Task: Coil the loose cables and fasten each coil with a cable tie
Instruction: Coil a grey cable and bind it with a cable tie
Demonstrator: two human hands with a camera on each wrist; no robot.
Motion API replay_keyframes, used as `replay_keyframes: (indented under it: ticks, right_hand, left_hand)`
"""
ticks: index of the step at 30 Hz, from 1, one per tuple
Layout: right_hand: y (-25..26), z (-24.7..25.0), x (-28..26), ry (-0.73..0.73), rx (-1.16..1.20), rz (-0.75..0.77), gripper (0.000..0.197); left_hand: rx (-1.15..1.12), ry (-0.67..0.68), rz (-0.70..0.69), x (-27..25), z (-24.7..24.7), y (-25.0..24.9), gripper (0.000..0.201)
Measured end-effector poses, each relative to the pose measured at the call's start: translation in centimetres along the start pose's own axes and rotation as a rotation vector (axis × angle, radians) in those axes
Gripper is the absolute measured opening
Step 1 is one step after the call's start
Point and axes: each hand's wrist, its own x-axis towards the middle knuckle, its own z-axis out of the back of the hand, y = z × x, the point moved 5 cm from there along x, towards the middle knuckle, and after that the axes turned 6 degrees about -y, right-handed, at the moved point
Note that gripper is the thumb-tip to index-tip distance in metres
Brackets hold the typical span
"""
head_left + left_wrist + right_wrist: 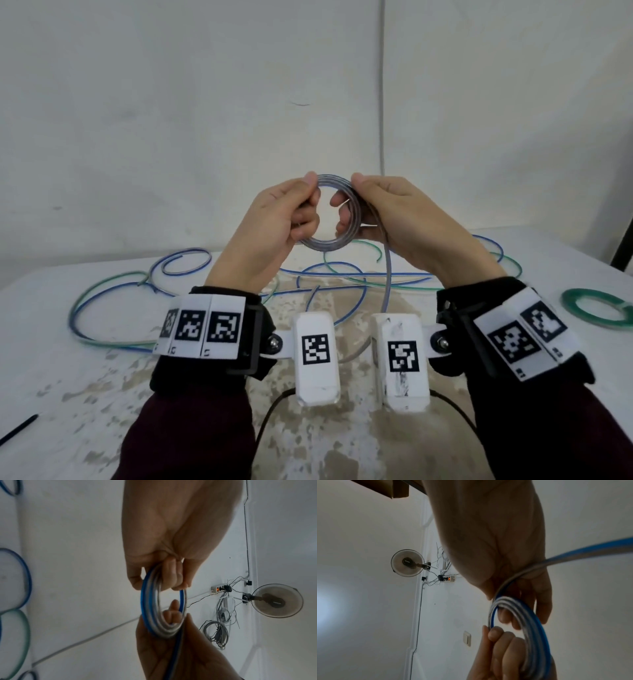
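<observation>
Both hands hold a small round coil of blue-striped clear cable point(337, 212) up over the table: left hand point(274, 222) pinches it at nine o'clock, right hand point(397, 219) at three. Feed the trailing tail point(387, 274) flat against the earlier turns, never slackening either pinch.

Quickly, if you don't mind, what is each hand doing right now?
Left hand: closed, gripping the cable coil.
Right hand: closed, gripping the same coil.

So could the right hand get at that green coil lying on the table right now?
Probably not just yet. The right hand grips the blue cable coil together with the left hand. The green coil lies unobstructed by the right wrist, so letting go would free the way.
</observation>
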Motion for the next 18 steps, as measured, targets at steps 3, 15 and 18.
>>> replay_keyframes:
  ticks: [3,15,18]
  right_hand:
    - [-0.2,0.1,0.1,0.032,0.056,0.005,0.040]
    - [-1.5,-0.1,0.2,0.062,0.036,-0.064,0.040]
    - [-2.0,0.2,0.3,0.051,0.026,-0.027,0.041]
  left_hand:
    - [-0.064,-0.075,-0.033,0.2,-0.1,0.0,0.031]
    - [0.158,0.042,-0.048,-0.1,-0.4,1.2,0.030]
    - [0.412,-0.030,-0.266,0.1,-0.4,1.6,0.025]
